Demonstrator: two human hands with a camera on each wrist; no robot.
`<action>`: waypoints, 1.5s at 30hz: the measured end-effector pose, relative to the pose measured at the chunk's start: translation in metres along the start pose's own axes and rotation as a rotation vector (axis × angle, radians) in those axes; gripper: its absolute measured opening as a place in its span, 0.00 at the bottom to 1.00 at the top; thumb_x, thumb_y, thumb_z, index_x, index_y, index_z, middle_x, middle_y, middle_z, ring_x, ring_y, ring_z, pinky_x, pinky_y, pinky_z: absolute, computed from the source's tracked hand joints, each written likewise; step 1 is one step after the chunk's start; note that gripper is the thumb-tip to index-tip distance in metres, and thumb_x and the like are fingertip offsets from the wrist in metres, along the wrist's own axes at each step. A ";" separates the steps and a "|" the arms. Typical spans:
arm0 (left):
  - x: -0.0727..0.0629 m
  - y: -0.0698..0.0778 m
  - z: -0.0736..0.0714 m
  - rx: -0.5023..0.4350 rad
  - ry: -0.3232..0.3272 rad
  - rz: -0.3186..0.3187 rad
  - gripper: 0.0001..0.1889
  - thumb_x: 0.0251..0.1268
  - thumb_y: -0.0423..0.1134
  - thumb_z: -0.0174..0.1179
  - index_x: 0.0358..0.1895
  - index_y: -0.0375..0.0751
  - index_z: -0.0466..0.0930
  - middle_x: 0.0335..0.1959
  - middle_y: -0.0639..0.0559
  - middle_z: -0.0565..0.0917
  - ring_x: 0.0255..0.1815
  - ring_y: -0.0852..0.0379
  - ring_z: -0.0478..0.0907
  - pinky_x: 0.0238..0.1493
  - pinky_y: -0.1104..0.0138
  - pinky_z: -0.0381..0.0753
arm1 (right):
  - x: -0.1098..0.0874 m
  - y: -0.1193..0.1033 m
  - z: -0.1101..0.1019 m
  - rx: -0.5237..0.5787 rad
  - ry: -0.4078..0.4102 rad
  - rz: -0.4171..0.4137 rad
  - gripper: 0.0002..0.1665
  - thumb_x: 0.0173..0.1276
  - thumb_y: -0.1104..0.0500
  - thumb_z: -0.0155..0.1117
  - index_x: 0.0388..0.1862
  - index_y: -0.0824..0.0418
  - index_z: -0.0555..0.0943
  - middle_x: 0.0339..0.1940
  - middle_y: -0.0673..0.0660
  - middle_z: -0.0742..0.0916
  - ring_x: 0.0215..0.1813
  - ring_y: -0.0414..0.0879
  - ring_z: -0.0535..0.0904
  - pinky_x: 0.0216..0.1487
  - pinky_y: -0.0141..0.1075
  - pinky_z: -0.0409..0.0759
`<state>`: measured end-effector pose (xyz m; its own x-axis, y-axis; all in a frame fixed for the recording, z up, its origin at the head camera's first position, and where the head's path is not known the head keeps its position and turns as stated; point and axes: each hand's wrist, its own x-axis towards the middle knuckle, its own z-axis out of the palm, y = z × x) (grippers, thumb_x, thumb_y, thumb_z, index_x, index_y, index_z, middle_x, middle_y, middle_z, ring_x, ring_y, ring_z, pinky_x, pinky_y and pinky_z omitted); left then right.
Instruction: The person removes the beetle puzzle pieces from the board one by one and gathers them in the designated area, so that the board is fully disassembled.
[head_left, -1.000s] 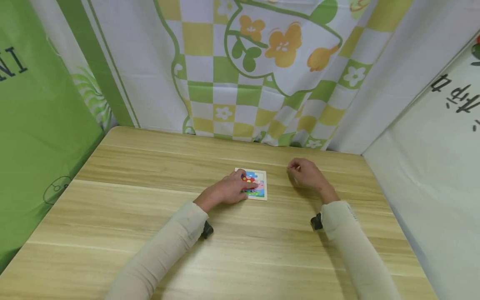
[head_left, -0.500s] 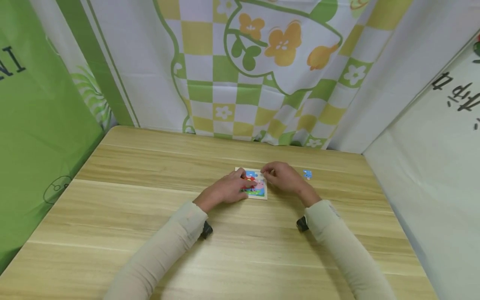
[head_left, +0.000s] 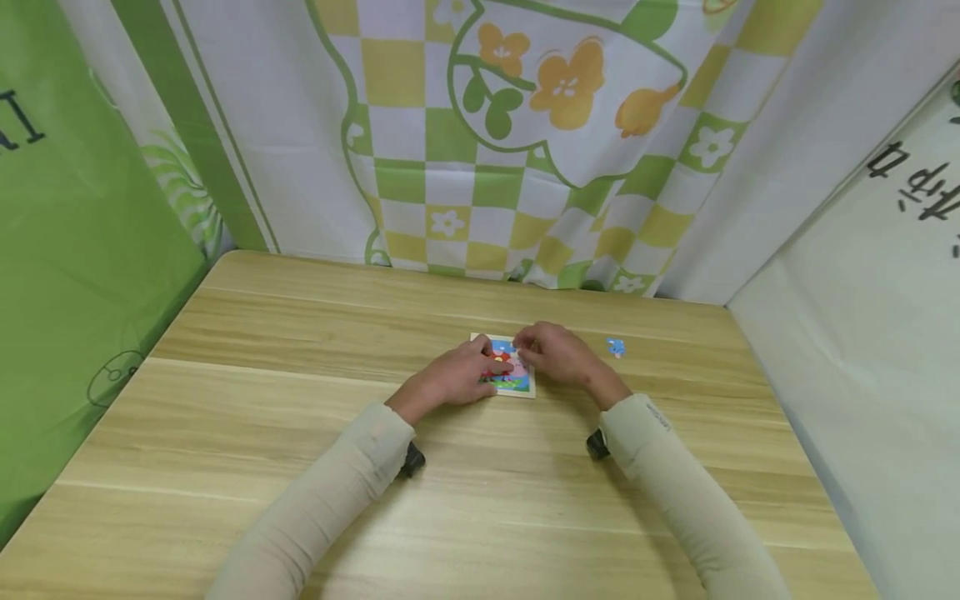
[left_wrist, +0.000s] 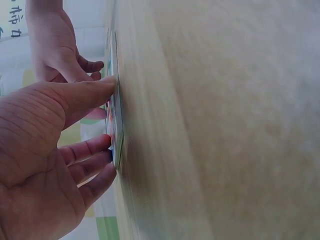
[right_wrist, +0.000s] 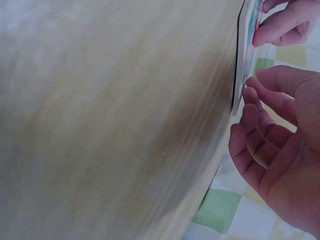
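A small square picture puzzle [head_left: 516,385] in a pale frame lies flat on the table, its picture red, blue, pink and green. My left hand [head_left: 459,375] rests over its left side, fingers spread across it. The left wrist view shows the thumb [left_wrist: 102,89] and several fingertips touching the board edge-on. At the puzzle's upper right corner is my right hand [head_left: 557,354], fingers bent, with thumb and index tip close together in the right wrist view. Whatever lies between them is hidden. A loose blue puzzle piece [head_left: 616,347] lies right of that hand.
The wooden table [head_left: 337,350] reaches back to a checked, flowered curtain [head_left: 450,192]. Green cloth [head_left: 75,250] hangs at the left, and a white sheet with dark writing [head_left: 885,333] at the right. A dark wrist camera [head_left: 597,445] sits under the right cuff.
My right hand has moved left, from beside the puzzle onto its upper right corner, uncovering the loose blue piece. My left hand has stayed on the puzzle.
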<state>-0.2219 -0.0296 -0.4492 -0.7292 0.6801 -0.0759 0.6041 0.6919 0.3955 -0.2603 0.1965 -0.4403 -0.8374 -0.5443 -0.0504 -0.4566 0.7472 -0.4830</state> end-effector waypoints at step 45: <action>0.001 0.002 -0.001 -0.003 0.008 -0.016 0.25 0.72 0.43 0.66 0.71 0.53 0.78 0.53 0.47 0.70 0.42 0.52 0.68 0.39 0.64 0.72 | 0.011 -0.006 0.004 0.089 0.015 0.165 0.12 0.77 0.60 0.61 0.47 0.67 0.87 0.40 0.56 0.88 0.40 0.47 0.80 0.46 0.43 0.80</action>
<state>-0.2219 -0.0277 -0.4482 -0.7414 0.6669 -0.0751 0.5913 0.7021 0.3968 -0.2661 0.1846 -0.4417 -0.9033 -0.4111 -0.1225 -0.2850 0.7885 -0.5450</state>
